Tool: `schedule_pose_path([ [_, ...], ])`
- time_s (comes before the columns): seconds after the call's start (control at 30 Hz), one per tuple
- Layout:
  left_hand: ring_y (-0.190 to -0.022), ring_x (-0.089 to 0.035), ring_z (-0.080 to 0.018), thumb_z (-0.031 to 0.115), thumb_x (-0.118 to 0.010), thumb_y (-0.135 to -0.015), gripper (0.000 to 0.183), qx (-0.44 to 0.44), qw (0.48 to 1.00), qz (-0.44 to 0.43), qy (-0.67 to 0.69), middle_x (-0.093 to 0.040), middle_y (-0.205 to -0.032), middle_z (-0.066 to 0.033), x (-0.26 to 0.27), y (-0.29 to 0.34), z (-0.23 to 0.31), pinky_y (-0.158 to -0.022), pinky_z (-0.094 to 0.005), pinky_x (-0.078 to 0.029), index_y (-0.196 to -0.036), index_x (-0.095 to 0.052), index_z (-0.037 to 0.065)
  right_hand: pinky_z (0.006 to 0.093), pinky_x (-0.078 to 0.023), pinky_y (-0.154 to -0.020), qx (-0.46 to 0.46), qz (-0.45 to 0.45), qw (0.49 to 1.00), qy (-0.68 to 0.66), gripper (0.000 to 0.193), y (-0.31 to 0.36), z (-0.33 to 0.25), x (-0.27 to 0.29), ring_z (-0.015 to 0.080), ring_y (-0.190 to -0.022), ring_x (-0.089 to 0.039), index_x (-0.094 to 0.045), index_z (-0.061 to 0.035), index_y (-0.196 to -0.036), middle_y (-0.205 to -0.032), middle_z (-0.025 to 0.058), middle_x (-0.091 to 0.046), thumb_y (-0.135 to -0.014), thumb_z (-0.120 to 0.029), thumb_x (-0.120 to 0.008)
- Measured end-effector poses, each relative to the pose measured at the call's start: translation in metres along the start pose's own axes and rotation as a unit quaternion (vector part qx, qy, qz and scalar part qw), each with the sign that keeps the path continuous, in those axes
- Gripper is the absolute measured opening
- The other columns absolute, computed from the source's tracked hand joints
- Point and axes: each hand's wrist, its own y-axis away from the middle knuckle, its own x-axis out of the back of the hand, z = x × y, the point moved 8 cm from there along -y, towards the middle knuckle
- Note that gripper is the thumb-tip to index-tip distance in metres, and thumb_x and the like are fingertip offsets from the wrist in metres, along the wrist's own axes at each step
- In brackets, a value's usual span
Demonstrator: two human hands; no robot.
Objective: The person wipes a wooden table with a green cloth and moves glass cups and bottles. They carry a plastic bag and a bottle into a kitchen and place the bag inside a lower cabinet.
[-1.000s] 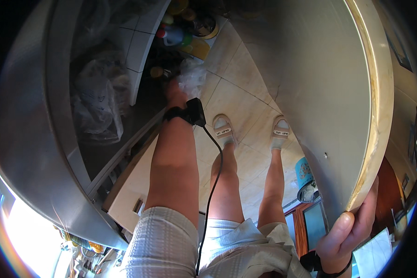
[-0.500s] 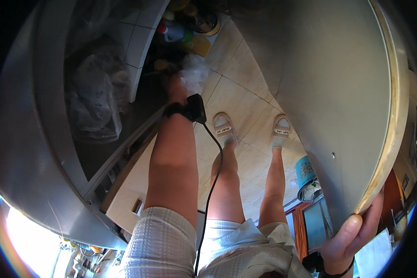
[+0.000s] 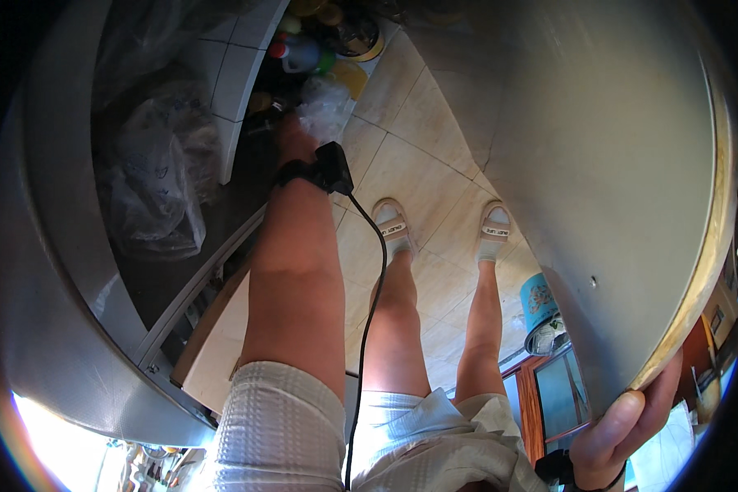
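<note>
My left arm reaches forward into a dark, low storage space. At its end my left hand point(image 3: 295, 135) is in shadow, closed on a crumpled clear plastic bag point(image 3: 325, 108) that puffs out on its right side; the fingers themselves are mostly hidden. Beyond the hand stand a bottle with a red cap point(image 3: 300, 56) and other containers, with a yellow item point(image 3: 351, 79) close to the bag. At the lower right my right hand point(image 3: 623, 426) grips the edge of a wide grey door panel point(image 3: 599, 180), thumb on the near face.
A large clear plastic bag point(image 3: 156, 176) lies on the dark surface at left, beside a white tiled ledge point(image 3: 238, 82). A drawer front point(image 3: 213, 353) juts out beneath. A blue bin point(image 3: 539, 299) stands on the tiled floor right of my feet. A black cable runs from my left wrist.
My left hand has moved a little farther in and to the left, and the plastic bag has shifted with it. My right hand keeps its hold on the door panel.
</note>
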Motion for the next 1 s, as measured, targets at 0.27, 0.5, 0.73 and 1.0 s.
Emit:
schedule_pose_path([
  [0.27, -0.113, -0.061, -0.0333, 0.011, -0.073, -0.079, 0.05, -0.005, 0.999, -0.027, 0.034, -0.065, -0.119, -0.0175, 0.019, 0.052, 0.039, -0.096, -0.0419, -0.049, -0.127, -0.058, 0.009, 0.0416, -0.044, -0.098, 0.018, -0.035, 0.999, -0.011, 0.066, -0.019, -0.012, -0.012, 0.0293, -0.12, -0.053, -0.033, 0.0077, -0.144, -0.136, 0.0224, -0.048, -0.099, -0.041, -0.03],
  [0.5, -0.113, -0.059, -0.0265, 0.01, -0.067, -0.084, 0.043, 0.082, 0.95, -0.012, 0.302, -0.063, -0.123, -0.0126, 0.045, 0.118, 0.051, -0.096, -0.0399, -0.05, -0.127, -0.058, 0.008, 0.0403, -0.047, -0.091, 0.128, -0.001, 0.984, -0.124, 0.058, -0.036, -0.031, -0.017, 0.034, -0.108, -0.06, -0.053, 0.0117, -0.119, -0.124, 0.0272, -0.056, -0.098, -0.041, -0.043],
  [0.73, -0.108, -0.062, -0.0255, 0.021, -0.057, -0.094, 0.036, 0.183, 0.468, -0.139, 0.853, -0.064, -0.12, -0.0097, 0.08, 0.249, 0.169, -0.095, -0.0412, -0.051, -0.128, -0.057, 0.008, 0.0366, -0.049, -0.088, 0.201, 0.055, 0.962, -0.177, 0.031, -0.032, -0.047, -0.008, 0.0324, -0.102, -0.063, -0.057, 0.0076, -0.114, -0.12, 0.0235, -0.06, -0.096, -0.017, -0.053],
  [1.0, -0.101, -0.064, -0.0188, 0.006, -0.071, -0.086, 0.059, 0.072, 0.712, -0.287, 0.636, -0.066, -0.107, -0.0104, 0.142, 0.411, 0.211, -0.088, -0.0322, -0.053, -0.14, -0.046, 0.008, 0.0488, -0.047, -0.08, 0.149, 0.105, 0.969, -0.167, 0.03, 0.0, -0.075, -0.06, 0.044, -0.097, -0.056, -0.051, 0.0023, -0.112, -0.111, 0.024, -0.054, -0.094, -0.021, -0.058],
])
